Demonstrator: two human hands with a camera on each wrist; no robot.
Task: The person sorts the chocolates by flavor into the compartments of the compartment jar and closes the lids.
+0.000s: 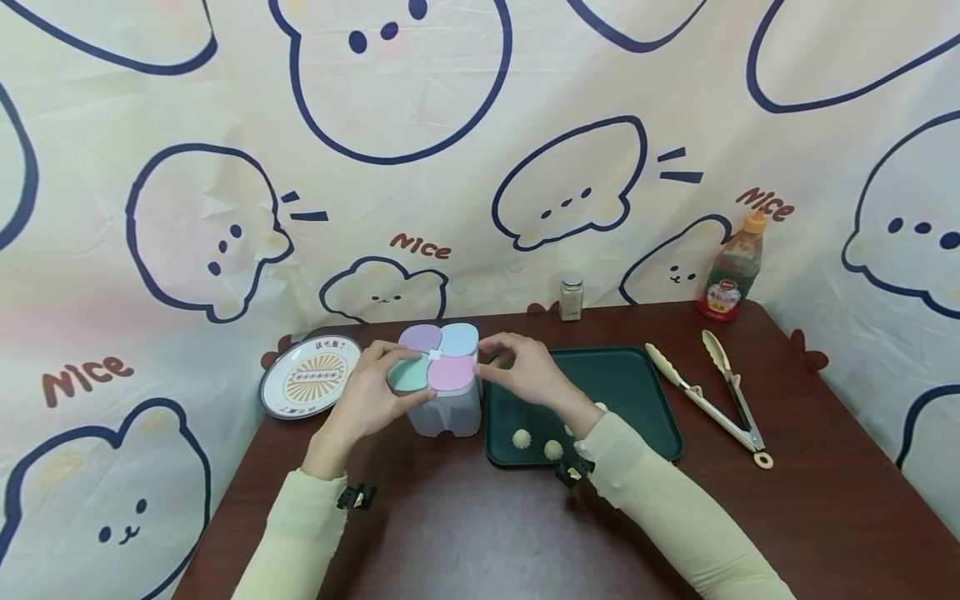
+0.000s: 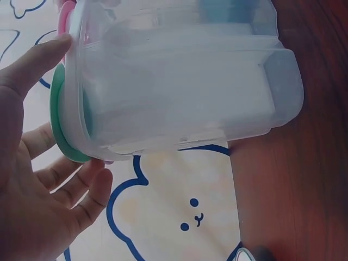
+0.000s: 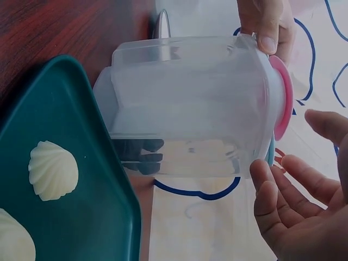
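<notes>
A clear plastic container (image 1: 448,410) (image 2: 179,87) (image 3: 185,103) with four pastel lids stands on the brown table. My left hand (image 1: 375,392) (image 2: 38,179) holds its top on the left: the thumb lies on the rim and the fingers curl under the green lid (image 1: 408,377) (image 2: 57,125). My right hand (image 1: 525,371) (image 3: 293,206) is at the container's right side by the pink lid (image 1: 452,375) (image 3: 284,95), its fingers loosely spread. In the right wrist view they hold nothing.
A dark green tray (image 1: 637,392) (image 3: 81,228) with shell-shaped pale pastries (image 1: 553,450) (image 3: 53,169) lies right of the container. A patterned plate (image 1: 309,377) sits left. Tongs (image 1: 712,392), a sauce bottle (image 1: 733,268) and a small jar (image 1: 571,296) stand farther right and back.
</notes>
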